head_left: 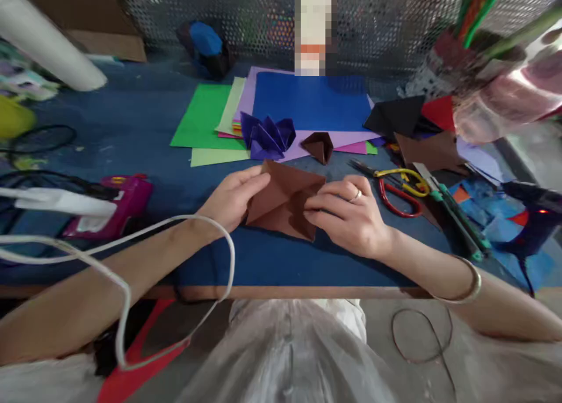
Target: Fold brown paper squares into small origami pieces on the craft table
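Note:
A folded brown paper (281, 198) lies on the blue table top (144, 127) in front of me. My left hand (230, 198) holds its left edge, fingers curled onto the paper. My right hand (349, 215), with a ring, presses and pinches a fold on the paper's right side. Just beyond lie a folded purple paper shape (267, 136) and a small folded brown shape (319, 146).
Coloured sheets (307, 101) are stacked at the back, green (202, 117) to the left. Scissors with red and yellow handles (397, 186), a green-handled knife (452, 207) and a glue gun (533, 215) lie right. A pink tool (118, 207) and white cable (132, 256) lie left.

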The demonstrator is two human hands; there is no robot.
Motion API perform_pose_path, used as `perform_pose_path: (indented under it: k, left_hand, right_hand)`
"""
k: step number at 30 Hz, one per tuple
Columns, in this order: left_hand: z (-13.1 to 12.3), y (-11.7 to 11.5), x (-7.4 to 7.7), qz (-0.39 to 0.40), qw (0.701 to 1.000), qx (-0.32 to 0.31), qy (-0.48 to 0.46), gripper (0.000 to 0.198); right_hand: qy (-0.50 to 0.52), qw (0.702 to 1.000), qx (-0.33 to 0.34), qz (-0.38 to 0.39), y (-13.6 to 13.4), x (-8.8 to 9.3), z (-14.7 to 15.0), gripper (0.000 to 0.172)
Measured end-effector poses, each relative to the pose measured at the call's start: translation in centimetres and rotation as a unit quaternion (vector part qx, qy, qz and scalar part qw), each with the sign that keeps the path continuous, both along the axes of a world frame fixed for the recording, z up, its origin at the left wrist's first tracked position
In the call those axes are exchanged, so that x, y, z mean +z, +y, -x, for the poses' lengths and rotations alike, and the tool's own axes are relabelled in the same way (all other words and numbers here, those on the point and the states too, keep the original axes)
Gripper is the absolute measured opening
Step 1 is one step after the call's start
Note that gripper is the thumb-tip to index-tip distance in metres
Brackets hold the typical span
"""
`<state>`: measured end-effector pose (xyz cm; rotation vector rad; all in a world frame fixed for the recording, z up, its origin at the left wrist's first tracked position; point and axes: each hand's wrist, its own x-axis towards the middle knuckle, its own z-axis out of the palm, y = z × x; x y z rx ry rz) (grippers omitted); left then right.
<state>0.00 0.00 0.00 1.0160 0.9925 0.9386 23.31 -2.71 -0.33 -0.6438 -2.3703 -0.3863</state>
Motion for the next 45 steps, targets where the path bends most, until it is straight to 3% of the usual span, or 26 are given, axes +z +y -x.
perform_pose_path:
  k: [6,12,14,16,18,20,22,23,26,28,33,36,39,42,45]
  left_hand:
    - [0.0,0.1,0.2,0.016,0.999,0.032,0.009,0.023]
    - [0.3,-0.1,0.2,-0.002,1.0,-0.017,0.021,0.026]
    - [0.6,-0.2,0.0,-0.031,0.996,-0.044,0.067,0.032]
    - [0.9,-0.2,-0.3,-0.116,0.979,-0.051,0.158,0.043]
    - [1.2,-0.4,-0.3,-0.275,0.924,-0.033,0.263,0.055]
    - [1.5,-0.8,-0.2,-0.443,0.828,-0.032,0.342,0.058]
    - [1.8,-1.2,-0.1,-0.549,0.74,-0.085,0.38,0.051]
    - [1.8,-1.4,-0.1,-0.577,0.711,-0.123,0.383,0.049]
    - [1.9,-1.9,-0.5,-0.622,0.653,-0.198,0.383,0.071]
    - [1.7,-2.1,-0.9,-0.644,0.622,-0.185,0.405,0.075]
    - [1.5,-2.7,-1.1,-0.704,0.554,-0.124,0.426,0.022]
    - [1.7,-3.4,-0.9,-0.725,0.552,-0.114,0.396,0.014]
    - [1.8,-4.0,-0.7,-0.711,0.585,-0.103,0.377,0.008]
    - [1.7,-4.4,-0.3,-0.644,0.659,-0.1,0.375,0.005]
    - [1.5,-4.5,-0.1,-0.541,0.745,-0.088,0.38,0.007]
  right_hand:
    - [-0.019,0.999,-0.027,-0.004,0.3,0.5,-0.1,0.017]
    - [-0.018,1.0,0.012,-0.013,-0.2,0.7,-0.2,0.016]
    - [-0.006,1.0,0.01,-0.004,-0.2,0.5,-0.1,0.02]
    - [-0.003,1.0,0.011,0.019,-0.2,0.2,-0.1,0.022]
    - [-0.002,0.998,0.016,0.055,-0.2,-0.1,-0.1,0.024]
    - [0.0,0.996,0.022,0.091,-0.2,-0.3,-0.3,0.026]
    - [0.005,0.993,0.027,0.115,-0.3,-0.5,-0.5,0.026]
    - [0.006,0.992,0.031,0.122,-0.3,-0.5,-0.6,0.026]
    - [0.015,0.99,0.037,0.137,-0.3,-0.3,-1.1,0.024]
    - [0.022,0.989,0.038,0.142,-0.3,-0.2,-1.3,0.022]
    - [0.007,0.986,0.049,0.161,-0.7,0.1,-1.8,0.019]
    - [0.011,0.983,0.056,0.175,-1.3,0.2,-1.9,0.017]
    - [0.01,0.979,0.076,0.189,-2.0,0.2,-2.0,0.013]
    - [0.022,0.977,0.081,0.194,-2.5,0.3,-2.0,0.008]
    - [0.054,0.971,0.044,0.23,-2.7,0.4,-1.7,0.015]
